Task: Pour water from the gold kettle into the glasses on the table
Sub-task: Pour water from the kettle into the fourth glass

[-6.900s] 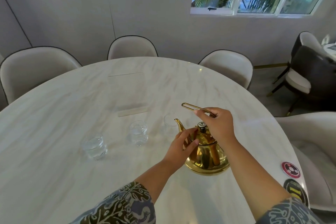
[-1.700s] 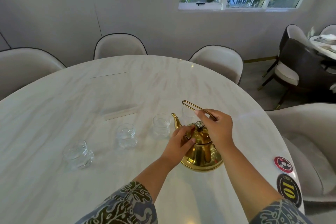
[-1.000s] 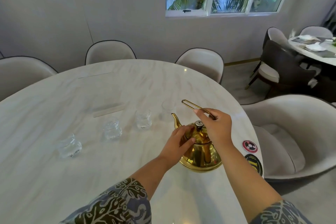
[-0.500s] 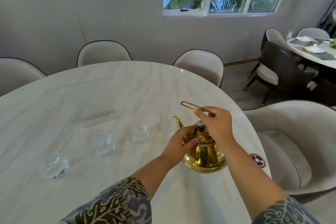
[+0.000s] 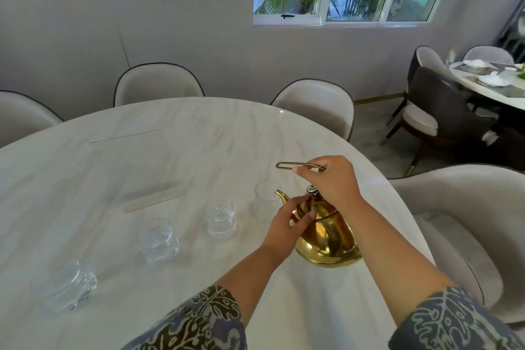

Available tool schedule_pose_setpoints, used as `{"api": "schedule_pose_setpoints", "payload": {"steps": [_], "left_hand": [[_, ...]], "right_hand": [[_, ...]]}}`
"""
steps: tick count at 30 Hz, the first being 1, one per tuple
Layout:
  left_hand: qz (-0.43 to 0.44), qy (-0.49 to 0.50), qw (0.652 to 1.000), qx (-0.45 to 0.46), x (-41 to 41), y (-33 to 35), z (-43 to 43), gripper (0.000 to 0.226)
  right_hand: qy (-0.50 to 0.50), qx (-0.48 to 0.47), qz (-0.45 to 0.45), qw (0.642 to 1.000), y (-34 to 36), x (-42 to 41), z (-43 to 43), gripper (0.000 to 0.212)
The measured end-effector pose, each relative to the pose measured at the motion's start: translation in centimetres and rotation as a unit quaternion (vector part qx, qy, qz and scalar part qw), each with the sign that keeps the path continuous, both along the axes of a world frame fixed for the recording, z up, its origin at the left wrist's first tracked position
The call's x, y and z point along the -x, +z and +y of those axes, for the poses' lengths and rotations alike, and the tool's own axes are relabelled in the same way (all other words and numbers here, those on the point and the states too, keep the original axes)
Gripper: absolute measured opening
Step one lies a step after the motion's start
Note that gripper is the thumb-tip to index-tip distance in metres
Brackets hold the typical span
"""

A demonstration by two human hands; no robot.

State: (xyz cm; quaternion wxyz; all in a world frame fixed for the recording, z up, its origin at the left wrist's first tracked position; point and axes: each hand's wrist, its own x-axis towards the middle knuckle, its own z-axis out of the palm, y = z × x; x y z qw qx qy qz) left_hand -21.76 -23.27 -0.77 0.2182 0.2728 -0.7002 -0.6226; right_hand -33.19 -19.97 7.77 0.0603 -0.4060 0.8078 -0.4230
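The gold kettle [image 5: 326, 239] is held over the round marble table [image 5: 199, 133], tilted with its spout toward a clear glass [image 5: 264, 200] just left of the spout. My right hand [image 5: 331, 179] grips the kettle's thin wire handle from above. My left hand [image 5: 287, 221] presses on the lid beside the knob. No stream of water is visible. Three more glasses stand in a row to the left: one [image 5: 221, 220] near the kettle, one [image 5: 158, 239] in the middle, one [image 5: 69, 283] at the far left.
Pale upholstered chairs ring the table, one [image 5: 460, 224] close at my right and others [image 5: 315, 102] at the far side. A pale flat strip [image 5: 153, 199] lies behind the glasses. A second set table [image 5: 494, 85] with dark chairs stands at the right.
The kettle has tipped further forward, its base lifting and its spout nearing the rightmost glass. Both hands keep their hold. My view has shifted slightly.
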Motion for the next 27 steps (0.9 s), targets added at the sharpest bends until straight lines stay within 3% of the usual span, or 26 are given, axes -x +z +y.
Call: {"api": "schedule_pose_setpoints", "payload": {"steps": [9,27], "left_hand": [[0.036,0.019,0.998,-0.050,1.3,-0.2,-1.4,0.040],[0.096,0.034,0.985,-0.142,2.4,0.7,-1.9,0.027]], "right_hand": [[0.036,-0.070,0.041,0.996,1.3,0.3,-2.8,0.034],[0.089,-0.161,0.116,0.976,3.0,0.3,-5.8,0.032]]}}
